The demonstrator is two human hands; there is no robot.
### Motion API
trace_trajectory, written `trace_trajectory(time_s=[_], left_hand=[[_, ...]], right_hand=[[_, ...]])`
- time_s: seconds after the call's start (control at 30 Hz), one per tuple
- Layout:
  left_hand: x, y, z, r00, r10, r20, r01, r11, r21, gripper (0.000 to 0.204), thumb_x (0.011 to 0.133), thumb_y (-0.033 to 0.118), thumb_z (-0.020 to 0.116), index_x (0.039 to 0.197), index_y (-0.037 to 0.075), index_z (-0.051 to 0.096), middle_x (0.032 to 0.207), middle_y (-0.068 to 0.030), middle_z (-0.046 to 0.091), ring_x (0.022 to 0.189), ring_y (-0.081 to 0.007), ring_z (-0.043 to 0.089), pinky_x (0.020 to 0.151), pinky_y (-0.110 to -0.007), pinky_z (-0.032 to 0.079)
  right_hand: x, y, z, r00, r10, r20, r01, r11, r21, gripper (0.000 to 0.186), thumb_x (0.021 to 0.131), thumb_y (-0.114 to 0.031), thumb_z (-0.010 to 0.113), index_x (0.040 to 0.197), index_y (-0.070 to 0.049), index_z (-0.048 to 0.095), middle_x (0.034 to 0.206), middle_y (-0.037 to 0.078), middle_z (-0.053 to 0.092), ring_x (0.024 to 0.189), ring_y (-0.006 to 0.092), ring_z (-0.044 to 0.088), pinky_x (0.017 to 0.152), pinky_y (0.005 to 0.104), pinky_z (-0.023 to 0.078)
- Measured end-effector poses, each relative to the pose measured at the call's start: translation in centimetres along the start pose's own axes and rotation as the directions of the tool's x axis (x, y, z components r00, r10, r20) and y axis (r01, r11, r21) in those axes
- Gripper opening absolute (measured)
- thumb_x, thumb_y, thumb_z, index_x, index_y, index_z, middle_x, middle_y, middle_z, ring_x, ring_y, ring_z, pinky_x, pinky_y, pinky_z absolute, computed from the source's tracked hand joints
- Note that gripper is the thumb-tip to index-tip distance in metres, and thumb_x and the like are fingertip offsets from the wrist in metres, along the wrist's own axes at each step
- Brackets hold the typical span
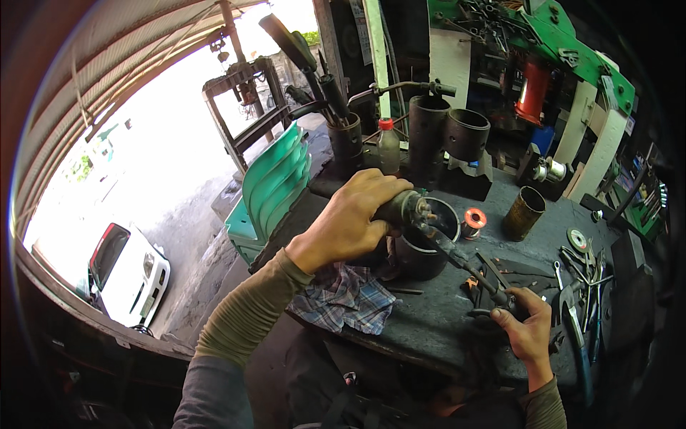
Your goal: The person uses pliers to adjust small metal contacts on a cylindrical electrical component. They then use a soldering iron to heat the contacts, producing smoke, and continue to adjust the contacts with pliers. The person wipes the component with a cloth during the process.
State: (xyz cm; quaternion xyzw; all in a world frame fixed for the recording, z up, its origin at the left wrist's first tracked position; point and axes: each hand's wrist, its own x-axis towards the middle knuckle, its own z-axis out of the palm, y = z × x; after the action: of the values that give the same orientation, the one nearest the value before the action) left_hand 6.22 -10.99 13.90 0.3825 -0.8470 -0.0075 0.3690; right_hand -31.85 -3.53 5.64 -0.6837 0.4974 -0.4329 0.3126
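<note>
My left hand [357,218] is wrapped round a dark metal cylinder [397,209] with copper-coloured studs on its end, looking like a starter solenoid. It is held tilted over the rim of a dark open pot [421,263]. My right hand [527,323] grips a long dark rod-shaped tool [468,269], possibly a soldering iron. The tool's far end reaches the studded end of the cylinder; whether they touch, I cannot tell. Beside the pot stands a small orange-red spool of wire [474,220]. A plaid cloth [350,300] lies below my left wrist.
Pliers, wrenches and other hand tools [582,286] crowd the bench's right side. A rusty can [524,213], tall dark cylinders [429,136] and a red-capped bottle [388,146] stand farther back. Stacked green plastic chairs [275,186] are at left, with a white car [128,275] beyond.
</note>
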Motion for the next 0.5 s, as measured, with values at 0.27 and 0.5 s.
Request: trace_trajectory(time_s=[0.27, 0.5], left_hand=[[-0.26, 0.91, -0.13, 0.999, 0.008, -0.037, -0.008, 1.0, 0.007, 0.068, 0.068, -0.007, 0.066, 0.136, 0.002, 0.068, 0.133, -0.0167, 0.071, 0.132, -0.0406, 0.061, 0.117, -0.047, 0.049], [-0.31, 0.75, -0.23, 0.999, 0.049, -0.005, -0.049, 0.999, 0.018, 0.072, 0.068, -0.007, 0.065, 0.139, 0.002, 0.065, 0.131, -0.017, 0.07, 0.13, -0.0407, 0.06, 0.116, -0.047, 0.048]], right_hand=[[-0.75, -0.42, 0.18, 0.999, -0.042, -0.028, 0.043, 0.999, 0.011, 0.044, 0.082, -0.018, 0.096, 0.112, 0.006, 0.074, 0.093, 0.007, 0.07, 0.087, 0.0138, 0.066, 0.082, 0.0281, 0.051], [-0.74, -0.44, -0.18, 0.999, -0.032, 0.005, 0.032, 0.999, -0.028, 0.043, 0.082, -0.017, 0.096, 0.112, 0.006, 0.074, 0.095, 0.008, 0.072, 0.088, 0.015, 0.067, 0.082, 0.0288, 0.051]])
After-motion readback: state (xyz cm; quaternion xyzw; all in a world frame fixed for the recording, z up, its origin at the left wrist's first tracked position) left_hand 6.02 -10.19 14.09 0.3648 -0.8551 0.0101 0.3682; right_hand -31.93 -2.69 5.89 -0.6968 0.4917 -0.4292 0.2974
